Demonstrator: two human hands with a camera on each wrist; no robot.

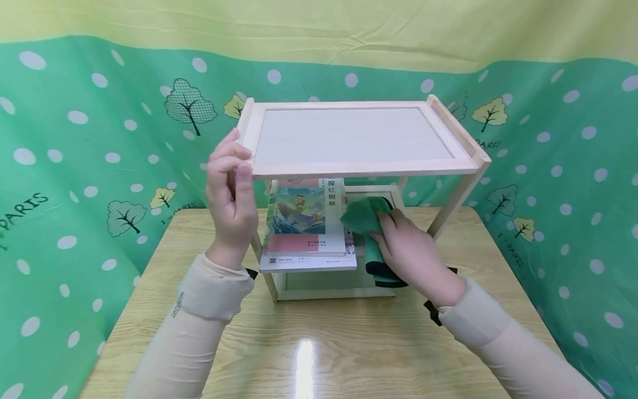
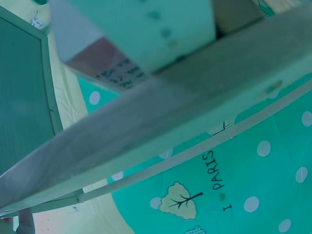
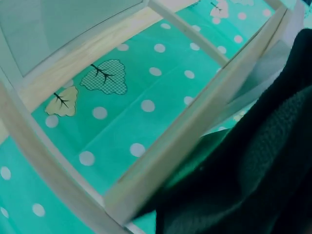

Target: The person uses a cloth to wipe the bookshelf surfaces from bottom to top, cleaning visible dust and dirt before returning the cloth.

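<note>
A small wooden shelf rack (image 1: pixel 364 169) with a white top panel stands on the table. My left hand (image 1: pixel 231 191) grips the front left corner of its top, fingers over the side rail and thumb at the front edge. In my right hand (image 1: pixel 411 249) is a folded green and black cloth (image 1: pixel 366 216), held at the right part of the middle shelf. Its dark fabric (image 3: pixel 253 165) fills the lower right of the right wrist view. Beside the cloth lies a stack of books (image 1: pixel 304 221), the top one with a sea picture on its cover.
A wood-grain table (image 1: pixel 319 332) carries the rack. Behind and to both sides hangs a green curtain (image 1: pixel 563 166) with white dots and trees. The rack's right front post (image 1: pixel 453 208) rises close to my right hand. Below the books is a lower shelf (image 1: pixel 324 280).
</note>
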